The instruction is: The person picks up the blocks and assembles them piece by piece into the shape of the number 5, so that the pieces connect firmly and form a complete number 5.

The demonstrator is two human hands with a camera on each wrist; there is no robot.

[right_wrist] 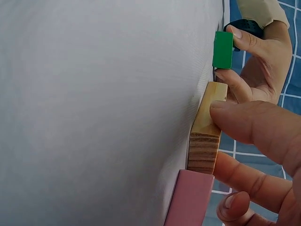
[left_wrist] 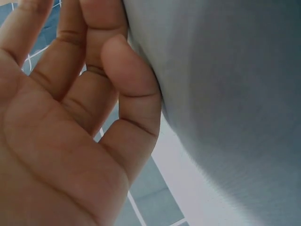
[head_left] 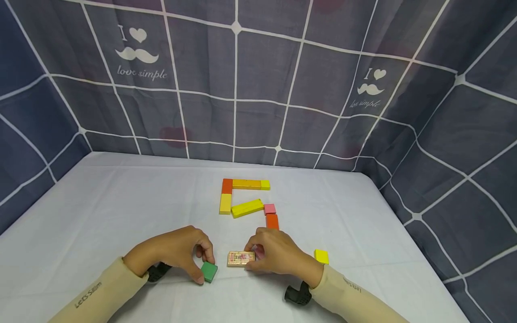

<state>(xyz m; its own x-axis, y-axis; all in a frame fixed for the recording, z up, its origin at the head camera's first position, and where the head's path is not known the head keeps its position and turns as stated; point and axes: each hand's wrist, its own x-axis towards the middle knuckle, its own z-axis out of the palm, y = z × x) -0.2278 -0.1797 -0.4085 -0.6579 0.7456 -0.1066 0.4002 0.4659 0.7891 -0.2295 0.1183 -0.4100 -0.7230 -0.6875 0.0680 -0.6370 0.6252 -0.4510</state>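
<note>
Between the thumb and fingertip of my left hand [head_left: 181, 249] is a small green block [head_left: 209, 272], pinched low on the white table. To its right lies a wooden block [head_left: 237, 259] with a printed top face, and my right hand [head_left: 280, 253] pinches it by its long sides with thumb and index finger. A pink block [right_wrist: 190, 197] stands end to end with the wooden one in the right wrist view; in the head view the right hand mostly covers it. The left wrist view shows the left palm [left_wrist: 51, 141] and bent fingers, with the green block hidden.
Farther back, a bent line of blocks includes a yellow block [head_left: 247, 208], a small pink block [head_left: 269, 209] and an orange-red block [head_left: 272, 221]. A loose yellow block [head_left: 321, 256] lies beside the right wrist. Grey checked curtains [head_left: 258, 121] border the white tablecloth [head_left: 101, 197].
</note>
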